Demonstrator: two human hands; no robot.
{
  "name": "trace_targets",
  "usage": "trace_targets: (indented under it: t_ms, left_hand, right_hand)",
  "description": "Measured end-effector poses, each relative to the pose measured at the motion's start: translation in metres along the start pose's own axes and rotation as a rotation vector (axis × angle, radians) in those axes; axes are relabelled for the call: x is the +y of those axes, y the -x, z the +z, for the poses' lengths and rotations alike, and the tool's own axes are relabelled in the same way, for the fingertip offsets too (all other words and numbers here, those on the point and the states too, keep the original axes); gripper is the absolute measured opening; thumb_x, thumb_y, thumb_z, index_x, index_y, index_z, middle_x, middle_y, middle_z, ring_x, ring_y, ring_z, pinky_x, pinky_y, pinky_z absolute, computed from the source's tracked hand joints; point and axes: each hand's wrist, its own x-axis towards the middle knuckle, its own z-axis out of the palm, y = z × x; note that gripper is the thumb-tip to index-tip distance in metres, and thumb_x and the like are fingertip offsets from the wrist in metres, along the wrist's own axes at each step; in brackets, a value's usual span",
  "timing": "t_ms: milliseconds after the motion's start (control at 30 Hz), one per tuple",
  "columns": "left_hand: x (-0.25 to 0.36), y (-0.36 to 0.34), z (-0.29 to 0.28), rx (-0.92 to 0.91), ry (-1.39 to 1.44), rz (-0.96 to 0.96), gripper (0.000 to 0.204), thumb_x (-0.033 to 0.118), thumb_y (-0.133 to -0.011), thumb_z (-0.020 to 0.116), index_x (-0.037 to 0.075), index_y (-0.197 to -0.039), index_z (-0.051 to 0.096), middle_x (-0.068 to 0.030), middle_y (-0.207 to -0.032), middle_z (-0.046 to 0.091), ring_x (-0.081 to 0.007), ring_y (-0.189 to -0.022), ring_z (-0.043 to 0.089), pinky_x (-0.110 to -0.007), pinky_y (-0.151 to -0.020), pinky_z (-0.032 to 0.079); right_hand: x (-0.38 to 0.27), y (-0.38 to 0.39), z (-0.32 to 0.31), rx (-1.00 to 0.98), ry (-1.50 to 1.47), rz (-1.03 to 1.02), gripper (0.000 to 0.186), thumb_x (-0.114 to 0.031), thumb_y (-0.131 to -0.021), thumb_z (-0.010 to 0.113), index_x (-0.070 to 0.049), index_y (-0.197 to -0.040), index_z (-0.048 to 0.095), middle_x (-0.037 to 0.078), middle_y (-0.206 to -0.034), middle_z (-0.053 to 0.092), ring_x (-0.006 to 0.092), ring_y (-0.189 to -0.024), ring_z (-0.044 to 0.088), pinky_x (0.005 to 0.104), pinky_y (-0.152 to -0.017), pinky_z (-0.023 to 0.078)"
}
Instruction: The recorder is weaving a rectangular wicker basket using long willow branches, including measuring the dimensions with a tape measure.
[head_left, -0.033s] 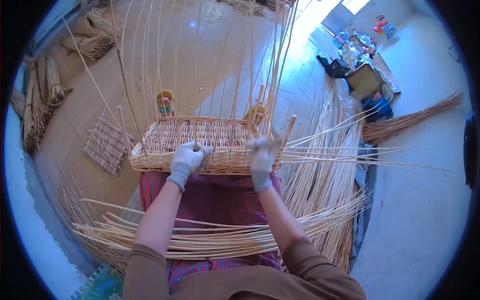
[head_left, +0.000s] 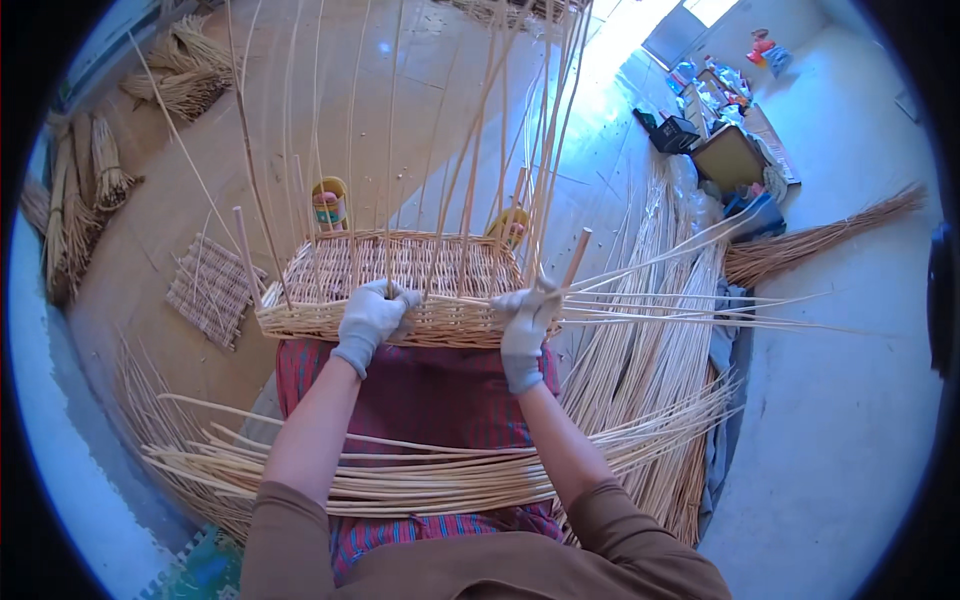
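A rectangular wicker basket (head_left: 400, 268) rests on my lap, on a red checked cloth (head_left: 430, 390). Thin upright stakes (head_left: 390, 130) rise from its rim. My left hand (head_left: 375, 312), in a grey glove, is curled over the near rim by a stake. My right hand (head_left: 525, 322), also gloved, grips the near right corner, where several long willow rods (head_left: 700, 310) run out to the right. A thick wooden peg (head_left: 575, 258) stands at that corner.
A sheaf of long rods (head_left: 400, 475) lies across my knees. A heap of willow (head_left: 650, 380) lies at the right. A small woven mat (head_left: 210, 290) and tied bundles (head_left: 80, 200) lie on the left floor. Beyond the basket stand a coloured tin (head_left: 329, 203), boxes (head_left: 730, 155) and a brushy bundle (head_left: 820, 240).
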Motion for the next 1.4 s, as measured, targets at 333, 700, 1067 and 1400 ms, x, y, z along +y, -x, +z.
trace_targets:
  t_ms: [333,700,1067,1400]
  left_hand:
    - [0.038,-0.014,0.013,0.272,-0.496,0.177,0.066,0.040,-0.081,0.089,0.010,-0.133,0.063,-0.0132,-0.102,0.075,-0.0245,-0.081,0.070,-0.038,-0.078,0.055]
    - [0.029,-0.011,0.074,-0.304,-0.486,0.134,0.023,0.023,-0.103,0.065,0.006,-0.118,0.068,-0.0071,-0.097,0.075,-0.0206,-0.089,0.070,-0.036,-0.082,0.055]
    - [0.027,-0.005,0.081,-0.175,-0.258,0.033,0.033,0.041,-0.106,0.059,0.009,-0.109,0.069,-0.0086,-0.061,0.066,-0.0168,-0.044,0.063,-0.033,-0.041,0.050]
    - [0.014,-0.006,0.091,0.130,-0.625,0.247,0.050,0.054,-0.104,0.056,0.006,-0.106,0.070,-0.0134,-0.071,0.069,-0.0250,-0.064,0.070,-0.043,-0.065,0.055]
  right_hand:
    - [-0.015,0.044,-0.025,0.243,0.122,0.310,0.025,-0.024,-0.112,0.050,-0.012,-0.133,0.046,0.008,-0.085,0.065,0.0206,-0.080,0.067,0.0403,-0.080,0.059]
    - [-0.088,0.024,-0.061,0.310,0.340,0.440,0.030,-0.007,-0.102,0.062,-0.012,-0.130,0.051,0.013,-0.117,0.070,0.0152,-0.085,0.071,0.0254,-0.055,0.052]
    - [-0.016,-0.119,0.009,-0.533,1.037,0.306,0.084,0.003,-0.090,0.064,-0.026,-0.163,0.035,0.015,-0.106,0.067,0.0274,-0.090,0.067,0.0345,-0.084,0.057]
    - [0.011,-0.131,0.022,0.010,1.162,-0.106,0.093,0.002,-0.092,0.066,-0.021,-0.168,0.019,0.006,-0.096,0.063,0.0140,-0.083,0.061,0.0315,-0.078,0.053]
